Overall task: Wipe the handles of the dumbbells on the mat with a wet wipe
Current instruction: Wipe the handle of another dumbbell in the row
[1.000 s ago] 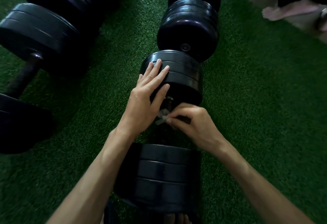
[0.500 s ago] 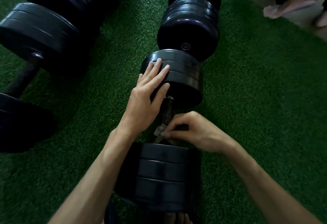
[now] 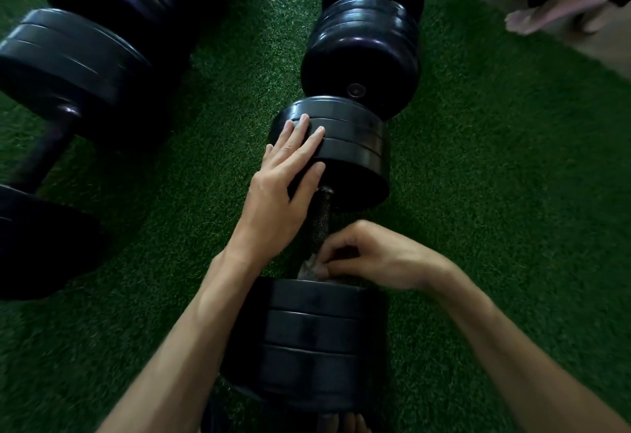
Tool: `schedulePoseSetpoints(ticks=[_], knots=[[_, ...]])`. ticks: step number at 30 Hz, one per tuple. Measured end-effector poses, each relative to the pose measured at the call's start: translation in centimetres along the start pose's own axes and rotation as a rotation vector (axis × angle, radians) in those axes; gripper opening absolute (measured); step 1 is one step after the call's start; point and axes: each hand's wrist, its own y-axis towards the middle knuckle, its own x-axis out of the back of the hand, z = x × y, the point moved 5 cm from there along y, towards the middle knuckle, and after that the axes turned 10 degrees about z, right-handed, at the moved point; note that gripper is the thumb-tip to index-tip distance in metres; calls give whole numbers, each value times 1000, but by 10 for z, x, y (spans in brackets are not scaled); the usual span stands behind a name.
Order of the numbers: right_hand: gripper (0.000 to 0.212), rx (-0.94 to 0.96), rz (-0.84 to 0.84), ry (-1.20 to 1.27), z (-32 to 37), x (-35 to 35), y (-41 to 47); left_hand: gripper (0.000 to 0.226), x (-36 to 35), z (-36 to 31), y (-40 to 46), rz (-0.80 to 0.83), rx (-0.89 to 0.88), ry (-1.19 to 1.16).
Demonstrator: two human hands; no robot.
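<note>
A black dumbbell lies lengthwise on the green turf mat (image 3: 495, 193), its far plates (image 3: 351, 149) ahead of me and its near plates (image 3: 317, 333) close below. Its knurled handle (image 3: 320, 217) shows between them. My left hand (image 3: 283, 190) rests flat with straight fingers on the far plates. My right hand (image 3: 372, 256) pinches a crumpled grey wet wipe (image 3: 310, 267) against the handle's near end, right beside the near plates.
A second dumbbell (image 3: 365, 39) lies end to end beyond the first. Another big dumbbell (image 3: 71, 67) with a dark bar (image 3: 44, 156) sits at the left. A person's bare foot (image 3: 553, 9) stands on the pale floor beyond the mat's far right edge.
My right hand has slid the wipe along the handle toward me, from the middle to the near plates. My left hand has stayed on the far plates.
</note>
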Motion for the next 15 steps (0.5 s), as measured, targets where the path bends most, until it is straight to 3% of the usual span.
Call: schedulePoseSetpoints(ticks=[2, 4, 8, 12, 15], knots=[[12, 38, -117, 129, 1, 8, -7, 45, 0, 1, 0, 2, 0, 0], [10, 87, -355, 218, -1, 21, -13, 46, 1, 1, 1, -4, -3, 8], [7, 99, -720, 82, -12, 38, -15, 46, -1, 1, 0, -9, -2, 10], [8, 55, -793, -269, -19, 24, 3, 46, 0, 0, 0, -7, 4, 6], [8, 71, -752, -157, -25, 23, 7, 45, 0, 0, 1, -7, 1, 13]])
